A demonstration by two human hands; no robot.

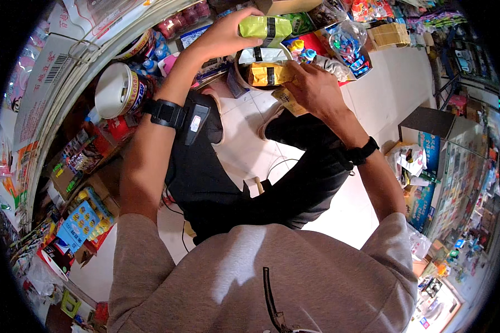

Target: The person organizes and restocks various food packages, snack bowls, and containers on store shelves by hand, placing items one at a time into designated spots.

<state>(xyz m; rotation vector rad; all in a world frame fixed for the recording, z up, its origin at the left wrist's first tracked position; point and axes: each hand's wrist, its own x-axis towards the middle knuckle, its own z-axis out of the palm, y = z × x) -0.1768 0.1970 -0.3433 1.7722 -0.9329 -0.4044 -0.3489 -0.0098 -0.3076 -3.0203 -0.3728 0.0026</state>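
My left hand (229, 37) is wrapped around one end of a lime-green packet (252, 27) with a black band, at the top middle. Just below it, a white packet (271, 54) with a similar band lies across a round tub (287, 49) with a pale rim. My right hand (316, 89) pinches the right end of a yellow packet (260, 74), also banded in black, over the near side of the tub. Its fingertips are partly hidden. Under that hand shows a tan packet (289, 103) bearing writing. The packets cover most of the tub's inside.
Beside the tub, a red-lined box (321, 40) holds small bottles and wrapped sweets. A clear plastic jar (348, 38) stands in it. White-lidded tubs (112, 90) line the left shelf. A glass display case (458, 183) is at right. A black cable (281, 162) crosses the tiled floor.
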